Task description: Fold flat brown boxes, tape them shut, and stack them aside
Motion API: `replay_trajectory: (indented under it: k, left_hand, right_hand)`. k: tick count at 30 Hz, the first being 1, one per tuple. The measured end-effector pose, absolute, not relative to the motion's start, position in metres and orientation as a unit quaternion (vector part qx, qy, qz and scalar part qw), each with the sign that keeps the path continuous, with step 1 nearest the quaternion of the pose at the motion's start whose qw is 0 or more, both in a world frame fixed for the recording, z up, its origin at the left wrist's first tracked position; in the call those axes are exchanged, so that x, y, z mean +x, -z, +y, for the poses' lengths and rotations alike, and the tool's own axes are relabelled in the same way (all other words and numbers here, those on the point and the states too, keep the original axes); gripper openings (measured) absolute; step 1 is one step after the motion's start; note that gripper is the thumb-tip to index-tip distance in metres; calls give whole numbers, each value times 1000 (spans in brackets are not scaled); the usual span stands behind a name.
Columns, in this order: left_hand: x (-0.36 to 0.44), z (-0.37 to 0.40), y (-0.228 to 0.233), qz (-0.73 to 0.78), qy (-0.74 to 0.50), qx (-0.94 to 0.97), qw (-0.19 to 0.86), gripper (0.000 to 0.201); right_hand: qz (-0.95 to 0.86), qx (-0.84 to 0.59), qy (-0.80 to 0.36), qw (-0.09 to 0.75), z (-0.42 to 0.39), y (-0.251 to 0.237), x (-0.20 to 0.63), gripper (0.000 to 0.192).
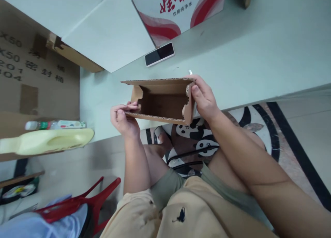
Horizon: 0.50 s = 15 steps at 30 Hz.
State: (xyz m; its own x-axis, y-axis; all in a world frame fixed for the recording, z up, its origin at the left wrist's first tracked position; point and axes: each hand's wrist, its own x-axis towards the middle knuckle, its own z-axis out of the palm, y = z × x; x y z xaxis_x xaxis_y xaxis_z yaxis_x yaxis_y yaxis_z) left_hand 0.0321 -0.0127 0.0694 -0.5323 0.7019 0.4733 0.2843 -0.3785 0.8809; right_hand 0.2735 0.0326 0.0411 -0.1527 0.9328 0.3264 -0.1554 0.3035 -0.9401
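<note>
I hold a small brown corrugated cardboard box (pixel 161 105) just above the near edge of a pale green table (pixel 258 51). Its open side faces me and the inside is bare. My left hand (pixel 123 118) pinches the box's left end at the lower edge. My right hand (pixel 204 98) grips the right end, thumb pressed on the folded side flap. The box's flaps at both ends are partly folded inward.
A phone (pixel 159 54) lies face up on the table behind the box. A white and red printed carton (pixel 178 10) stands at the back. A large brown carton (pixel 33 65) is at left, with a yellow jug (pixel 46 141), a bottle (pixel 55 125) and a red stool (pixel 85 203).
</note>
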Motion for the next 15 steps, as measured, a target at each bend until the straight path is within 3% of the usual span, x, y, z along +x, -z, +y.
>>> replay_trajectory:
  k: [6,11,15]
  left_hand:
    - [27,-12,-72,569,-639,485,184,59]
    - [20,-23,-71,595,-617,481,183,60]
    - [18,-24,-67,598,-622,470,187,60]
  right_hand:
    - [-601,-377,-452,541,32,-40,268,65]
    - [-625,-390,-442,512,31,-38,269,63]
    - [-633,-382,-435,514,31,-38,269,50]
